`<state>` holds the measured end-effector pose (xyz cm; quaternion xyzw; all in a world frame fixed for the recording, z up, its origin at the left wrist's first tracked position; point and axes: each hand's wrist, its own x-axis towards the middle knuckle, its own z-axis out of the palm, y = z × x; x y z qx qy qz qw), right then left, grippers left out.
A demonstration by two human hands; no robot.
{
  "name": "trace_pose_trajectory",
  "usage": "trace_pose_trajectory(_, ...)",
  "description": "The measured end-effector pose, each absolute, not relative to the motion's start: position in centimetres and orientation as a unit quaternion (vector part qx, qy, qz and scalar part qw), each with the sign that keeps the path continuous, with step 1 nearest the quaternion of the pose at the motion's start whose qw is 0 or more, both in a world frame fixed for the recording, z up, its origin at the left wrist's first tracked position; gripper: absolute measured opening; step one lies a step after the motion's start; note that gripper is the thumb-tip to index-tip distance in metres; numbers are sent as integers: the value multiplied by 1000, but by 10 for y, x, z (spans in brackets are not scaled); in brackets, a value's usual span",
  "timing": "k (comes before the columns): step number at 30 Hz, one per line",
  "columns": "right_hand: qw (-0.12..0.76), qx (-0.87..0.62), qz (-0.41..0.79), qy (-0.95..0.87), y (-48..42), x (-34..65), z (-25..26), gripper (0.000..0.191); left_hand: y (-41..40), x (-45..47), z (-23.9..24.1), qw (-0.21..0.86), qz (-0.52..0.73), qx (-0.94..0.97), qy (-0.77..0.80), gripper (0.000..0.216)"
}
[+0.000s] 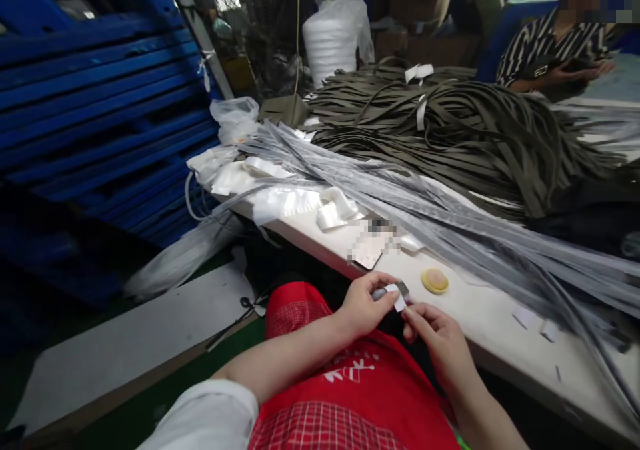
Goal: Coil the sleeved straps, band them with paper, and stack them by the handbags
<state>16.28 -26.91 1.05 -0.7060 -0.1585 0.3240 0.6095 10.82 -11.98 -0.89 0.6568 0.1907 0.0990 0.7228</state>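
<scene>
Low over my lap, at the table's front edge, my left hand (367,303) is closed on a small white label (397,297). A short dark grey-green piece (403,288) shows behind the label, partly hidden by my fingers. My right hand (437,337) meets the label's lower corner with thumb and forefinger pinched together. Its other fingers are curled, and what lies under them is hidden. On the table just beyond my hands sits a round yellow-rimmed disc (435,281). A phone-like flat object (370,250), partly blurred out, rests near the edge.
Long straps in clear plastic sleeves (400,200) run across the white table (480,310). Behind them lies a large heap of olive-dark straps (450,123). Blue pallets (100,110) are stacked at left. A person in a striped top (530,50) is at the far right.
</scene>
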Motion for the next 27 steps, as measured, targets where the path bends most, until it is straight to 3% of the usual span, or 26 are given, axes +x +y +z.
trace_pose_trajectory(13,648,-641,392,-125,-251,173,-11,43,-115,110,5,641,140,715,240,29)
trace_pose_trajectory(27,705,-615,345,-81,-223,168,-8,37,-109,99,-7,560,234,778,163,31)
